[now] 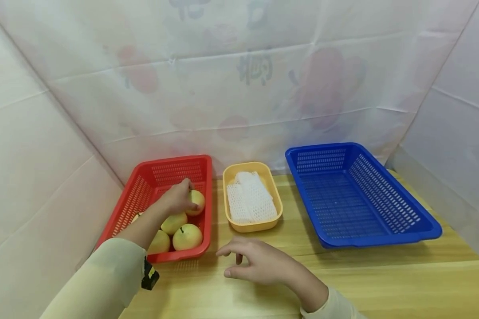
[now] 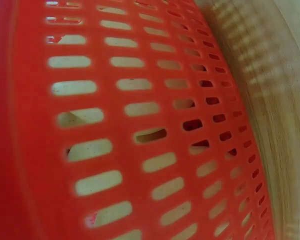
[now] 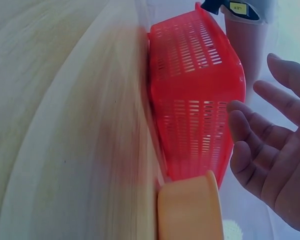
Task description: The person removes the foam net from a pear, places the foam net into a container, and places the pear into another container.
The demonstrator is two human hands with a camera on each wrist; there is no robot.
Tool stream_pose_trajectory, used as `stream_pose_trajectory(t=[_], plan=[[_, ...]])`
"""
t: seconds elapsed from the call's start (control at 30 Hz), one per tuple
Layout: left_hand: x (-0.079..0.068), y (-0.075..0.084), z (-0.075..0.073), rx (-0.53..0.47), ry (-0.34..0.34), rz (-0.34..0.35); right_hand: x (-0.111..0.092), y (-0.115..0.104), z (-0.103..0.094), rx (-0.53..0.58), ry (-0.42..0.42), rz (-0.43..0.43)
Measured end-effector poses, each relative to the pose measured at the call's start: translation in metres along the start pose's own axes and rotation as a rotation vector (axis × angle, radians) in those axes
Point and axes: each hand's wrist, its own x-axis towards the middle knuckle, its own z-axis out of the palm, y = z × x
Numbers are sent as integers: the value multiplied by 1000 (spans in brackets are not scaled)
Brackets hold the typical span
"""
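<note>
In the head view my left hand [image 1: 178, 198] reaches into the red basket [image 1: 207, 177] and grips a yellow pear [image 1: 197, 201], thumb on the near side and fingers over the far side. Several other pears [image 1: 187, 237] lie in the basket's near end, partly covered by my forearm. The left wrist view is filled by the slotted red basket wall [image 2: 140, 120]; pale fruit shows through its slots, but the hand does not. My right hand [image 1: 259, 261] hovers over the table in front of the yellow tub, fingers loosely bent around nothing; the right wrist view shows its relaxed fingers [image 3: 267, 132].
Between the baskets stands a yellow tub [image 1: 277, 197] holding white foam net sleeves [image 1: 249, 199]. A blue slotted basket [image 1: 339, 199] sits at the right on the wooden table [image 1: 343, 283]. White cloth walls [image 1: 231, 97] enclose the back and sides.
</note>
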Motion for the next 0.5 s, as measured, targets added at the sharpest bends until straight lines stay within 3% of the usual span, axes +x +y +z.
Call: stream_pose_trajectory(t=[0.27,0.5], plan=[[1,0,0,-1,-17,-16,-2,2,-7,6,6,31],[0,3,0,-36,-50,5,-13,12,-23,115,58,130]])
